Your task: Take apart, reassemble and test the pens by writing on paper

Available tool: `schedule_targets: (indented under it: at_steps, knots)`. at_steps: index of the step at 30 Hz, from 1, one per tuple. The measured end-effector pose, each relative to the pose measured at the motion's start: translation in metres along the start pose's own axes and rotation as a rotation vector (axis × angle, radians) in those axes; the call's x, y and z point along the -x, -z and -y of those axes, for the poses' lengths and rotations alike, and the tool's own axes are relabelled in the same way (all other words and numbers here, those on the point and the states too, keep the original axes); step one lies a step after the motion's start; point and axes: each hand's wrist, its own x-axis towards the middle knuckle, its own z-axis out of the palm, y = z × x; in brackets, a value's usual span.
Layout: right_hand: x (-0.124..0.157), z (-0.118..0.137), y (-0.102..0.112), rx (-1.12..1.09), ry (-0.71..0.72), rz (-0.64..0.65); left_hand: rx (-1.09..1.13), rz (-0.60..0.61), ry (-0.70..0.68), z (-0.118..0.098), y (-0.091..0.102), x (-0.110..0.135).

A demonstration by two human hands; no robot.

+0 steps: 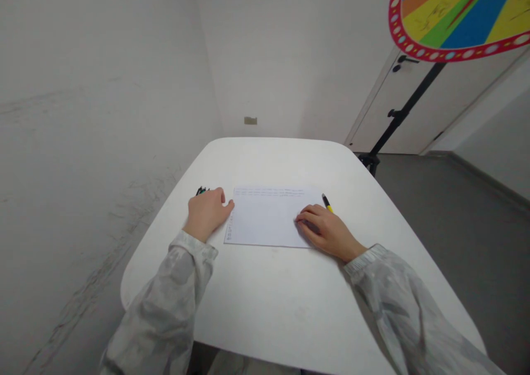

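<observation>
A white sheet of paper [265,220] lies flat on the table, with rows of small writing along its top and marks down its left edge. My left hand [208,212] rests at the sheet's left side, fingers curled under and thumb tip by the paper's edge. Small dark green pieces [202,190] stick out beyond its knuckles; their kind is unclear, and the hand covers the rest. On the paper's right side lies my right hand [329,232], palm down with loosely bent fingers and nothing visible in them. Just beyond it is a yellow and black pen [327,202], partly hidden by the hand.
The white table [265,303] has rounded corners and stands near the wall on the left. At the upper right, a colourful prize wheel [451,21] leans into view on a black stand [399,118], before a white door [414,126]. Grey floor [451,220] stretches right.
</observation>
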Motion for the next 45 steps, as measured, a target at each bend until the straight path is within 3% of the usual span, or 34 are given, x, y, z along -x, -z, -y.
schedule_targets:
  at_steps: [6,22,29,35,40,45]
  knots:
    - [0.0,0.0,0.001,0.005,-0.003,0.008,-0.058,0.151,0.11,0.014,0.008,-0.003]
    - [0.001,-0.002,-0.001,0.012,0.014,0.002,-0.078,0.167,0.02,0.009,0.007,0.0]
    - [0.002,-0.002,-0.001,0.052,0.027,-0.039,0.022,-0.099,-0.243,-0.01,0.01,0.011]
    - [0.0,0.002,-0.003,-0.004,0.002,-0.217,0.147,-0.316,-0.627,-0.032,-0.013,0.019]
    - [-0.012,0.014,-0.014,-0.189,-0.119,-0.333,0.144,-0.41,-0.809,-0.045,-0.033,0.019]
    - [-0.021,0.018,-0.025,-0.237,-0.17,-0.3,0.168,-0.424,-0.888,-0.048,-0.042,0.017]
